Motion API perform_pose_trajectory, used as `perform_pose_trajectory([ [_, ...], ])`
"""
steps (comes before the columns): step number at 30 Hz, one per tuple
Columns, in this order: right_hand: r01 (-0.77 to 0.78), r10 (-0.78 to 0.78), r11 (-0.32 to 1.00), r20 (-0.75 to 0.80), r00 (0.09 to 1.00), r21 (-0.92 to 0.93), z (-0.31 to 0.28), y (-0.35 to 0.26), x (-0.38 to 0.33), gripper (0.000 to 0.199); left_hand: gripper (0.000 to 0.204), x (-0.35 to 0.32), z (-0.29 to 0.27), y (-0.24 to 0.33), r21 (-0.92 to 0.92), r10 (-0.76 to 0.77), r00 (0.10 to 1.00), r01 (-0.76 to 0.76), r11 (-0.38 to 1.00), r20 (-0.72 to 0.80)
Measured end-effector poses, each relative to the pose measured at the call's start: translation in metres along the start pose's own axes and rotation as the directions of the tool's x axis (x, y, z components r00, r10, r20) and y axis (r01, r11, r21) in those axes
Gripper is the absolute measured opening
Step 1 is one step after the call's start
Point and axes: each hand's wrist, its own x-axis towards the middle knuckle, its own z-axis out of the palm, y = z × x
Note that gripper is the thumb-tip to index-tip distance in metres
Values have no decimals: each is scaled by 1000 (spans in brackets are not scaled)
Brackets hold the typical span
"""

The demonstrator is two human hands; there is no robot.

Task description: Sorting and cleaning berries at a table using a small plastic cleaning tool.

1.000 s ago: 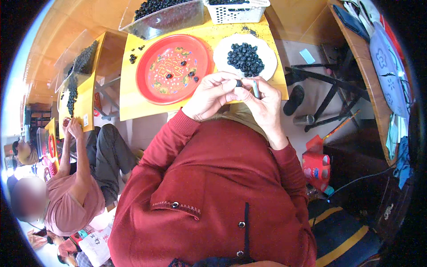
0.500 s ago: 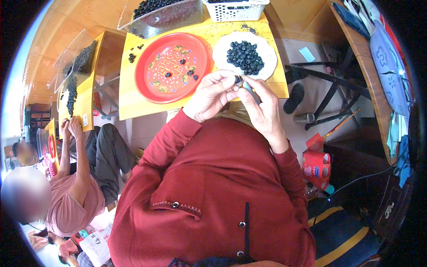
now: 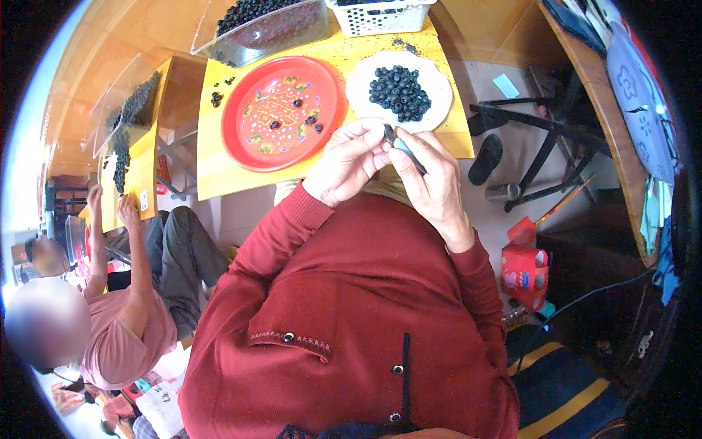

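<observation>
My left hand (image 3: 349, 162) and my right hand (image 3: 431, 179) meet just below the front edge of a yellow table (image 3: 212, 164). The left fingers pinch a small dark round piece (image 3: 388, 132). The right hand grips a thin grey tool (image 3: 406, 151) whose tip touches that piece. Just beyond the hands stands a white plate (image 3: 439, 88) with a heap of dark round pieces (image 3: 398, 93). Left of it lies a red patterned plate (image 3: 248, 128) holding several scattered dark pieces.
A clear tub (image 3: 270, 29) of dark pieces and a white basket (image 3: 380, 14) stand at the table's back. A person in a pink shirt (image 3: 121, 336) sits at the left by another yellow table (image 3: 135, 157). A red box (image 3: 525, 267) and a black shoe (image 3: 486, 157) lie on the floor at right.
Both hands stay together at the table edge. The right hand's tool has tilted and shifted slightly against the dark piece held by the left fingers.
</observation>
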Motion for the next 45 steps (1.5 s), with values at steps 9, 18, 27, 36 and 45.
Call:
perform_pose_trajectory([
  [9,-9,9,1000,7,1000,12,-5,2,-4,31,16,0,1,-5,20,-10,1000,10,1000,-5],
  [18,-36,35,996,21,999,82,-10,1,-5,29,17,0,3,-5,49,11,999,-13,999,40],
  [27,-102,100,992,30,995,81,-17,1,-11,28,17,1,4,-7,76,-10,999,7,997,33],
  [36,-309,332,938,-158,930,156,-34,29,-16,32,18,-8,8,0,132,-34,996,23,991,86],
  [45,-257,280,940,-76,957,223,-21,22,-14,32,13,-9,5,6,124,-31,998,37,992,-54],
])
